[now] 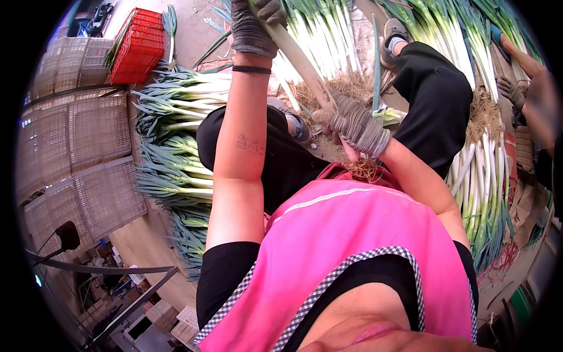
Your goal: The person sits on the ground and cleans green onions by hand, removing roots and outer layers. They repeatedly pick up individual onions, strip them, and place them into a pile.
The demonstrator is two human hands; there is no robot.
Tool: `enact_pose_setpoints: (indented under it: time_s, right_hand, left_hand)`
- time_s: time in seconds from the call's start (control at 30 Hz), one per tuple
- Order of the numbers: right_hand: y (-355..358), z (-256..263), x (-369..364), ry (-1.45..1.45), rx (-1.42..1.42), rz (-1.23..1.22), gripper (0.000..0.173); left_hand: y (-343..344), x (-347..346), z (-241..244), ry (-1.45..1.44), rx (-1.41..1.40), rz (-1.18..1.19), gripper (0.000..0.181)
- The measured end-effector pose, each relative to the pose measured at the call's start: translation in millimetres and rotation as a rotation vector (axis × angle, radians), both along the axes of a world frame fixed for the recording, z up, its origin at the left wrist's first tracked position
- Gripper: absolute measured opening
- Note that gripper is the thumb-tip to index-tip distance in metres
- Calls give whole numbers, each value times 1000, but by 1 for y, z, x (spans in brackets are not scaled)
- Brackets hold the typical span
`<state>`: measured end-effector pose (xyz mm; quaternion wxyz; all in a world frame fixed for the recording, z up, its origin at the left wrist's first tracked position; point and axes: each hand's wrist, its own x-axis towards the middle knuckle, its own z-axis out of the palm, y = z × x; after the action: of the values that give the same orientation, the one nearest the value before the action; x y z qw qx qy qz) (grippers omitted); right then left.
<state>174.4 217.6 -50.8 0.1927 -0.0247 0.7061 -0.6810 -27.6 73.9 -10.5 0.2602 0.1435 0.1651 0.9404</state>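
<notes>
A long leek stalk (303, 61) runs slantwise between my two hands, its white shaft streaked with dirt. My left hand (258, 28), in a grey knit glove, grips its upper part near the top of the view. Lower down, my right hand (358, 125), gloved alike, is closed around the root end. Below that hand hang a pinkish stem end and a tuft of brown roots (363, 169), close to my pink apron (343, 220). Trimmed leeks (323, 39) lie in a row beyond my hands, their roots (352, 88) towards me.
More leeks (184, 171) are stacked at my left. Leek bundles (479, 176) lie at the right, near another person's gloved hand (512, 92). A red plastic crate (138, 46) and pale stacked crates (99, 123) stand at left. A loose green leaf (376, 66) lies between my feet.
</notes>
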Motion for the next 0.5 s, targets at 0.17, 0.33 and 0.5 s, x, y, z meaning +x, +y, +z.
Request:
enact_pose_setpoints:
  time_s: [0.17, 0.33, 0.5]
  right_hand:
    - [-8, 3, 17, 794, 831, -106, 47]
    - [-10, -15, 21, 617, 480, -304, 48]
    - [9, -58, 8, 253, 118, -191, 44]
  left_hand:
    - [-1, 8, 0, -96, -510, 430, 30]
    - [8, 23, 5, -116, -548, 546, 20]
    - [-6, 5, 11, -82, -466, 541, 34]
